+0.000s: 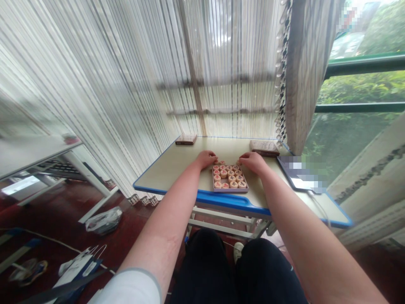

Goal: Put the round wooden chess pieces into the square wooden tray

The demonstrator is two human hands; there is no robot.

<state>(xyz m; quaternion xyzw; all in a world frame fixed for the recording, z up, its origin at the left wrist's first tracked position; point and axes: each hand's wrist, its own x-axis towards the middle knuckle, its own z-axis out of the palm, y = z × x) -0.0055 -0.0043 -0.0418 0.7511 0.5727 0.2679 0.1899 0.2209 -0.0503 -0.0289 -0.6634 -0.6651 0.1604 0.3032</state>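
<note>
A shallow, pale lilac box (230, 190) sits near the front edge of the desk, holding round wooden Chinese chess pieces (233, 184) with red or dark characters. Bare floor of the box shows in a gap left of its middle. At the box's far left corner, my left hand (207, 158) has its fingers closed around a Chinese chess piece (216, 162), mostly covered by the fingertips. My right hand (252, 161) pinches another piece (238, 162) by the far right corner. Both hands are just above the box's back rim.
The blue-edged desk (171, 169) carries a brown flat box (186, 139) at the back left and another brown box (264, 148) at the back right. A dark tablet-like device (292, 173) with a cable lies at the right. Striped curtains (234, 93) hang behind.
</note>
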